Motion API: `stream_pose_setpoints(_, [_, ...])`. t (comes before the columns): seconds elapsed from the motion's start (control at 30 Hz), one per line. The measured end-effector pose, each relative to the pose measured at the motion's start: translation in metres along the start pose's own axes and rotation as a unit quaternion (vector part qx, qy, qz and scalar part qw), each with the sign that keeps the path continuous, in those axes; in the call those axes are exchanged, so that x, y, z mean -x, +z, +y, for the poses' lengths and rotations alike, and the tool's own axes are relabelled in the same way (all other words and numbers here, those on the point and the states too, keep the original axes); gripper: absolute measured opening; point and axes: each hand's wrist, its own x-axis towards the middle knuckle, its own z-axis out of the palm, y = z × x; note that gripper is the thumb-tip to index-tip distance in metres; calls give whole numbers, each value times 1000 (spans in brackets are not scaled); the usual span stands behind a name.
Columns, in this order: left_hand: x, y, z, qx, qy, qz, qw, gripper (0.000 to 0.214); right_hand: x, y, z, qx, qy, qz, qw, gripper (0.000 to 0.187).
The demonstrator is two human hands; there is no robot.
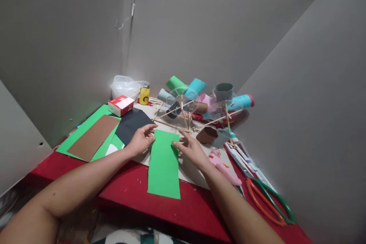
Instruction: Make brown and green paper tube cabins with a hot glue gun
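Observation:
A green craft-paper strip point(163, 164) is held up in front of me, its lower end reaching over the table's front edge. My left hand point(142, 140) grips the strip's upper left edge with the fingers behind it. On the opposite side, my right hand point(192, 149) pinches the upper right edge, thumb lying on the front face. Left of my left hand are black paper point(132, 125) and a brown paper piece point(94, 137) on a larger green sheet point(71, 137). A pink glue gun point(224, 168) lies to the right of my right hand.
Behind the strip stand stick frames with clear plastic discs point(183, 103) and several coloured paper tubes point(195, 87). Scissors point(267, 200) with orange and green handles lie at the right. A red-and-white box point(121, 105) and plastic bag point(126, 87) sit back left. Grey panels point(183, 30) enclose the table.

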Motion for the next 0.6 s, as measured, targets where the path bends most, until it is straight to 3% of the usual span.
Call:
stream_pose_setpoints(0.17, [1,3,-1,80,-42,-1,996,48,6,19,12,-130,46,-45,989,47])
stream_pose_setpoints(0.43, [5,4,3,166,-164,-92,968,56,5,19,21,-236,55,6,970,58])
stream_pose_setpoints(0.6, [0,2,1,175,-186,-89,963,45,4,27,22,-271,41,-15,962,39])
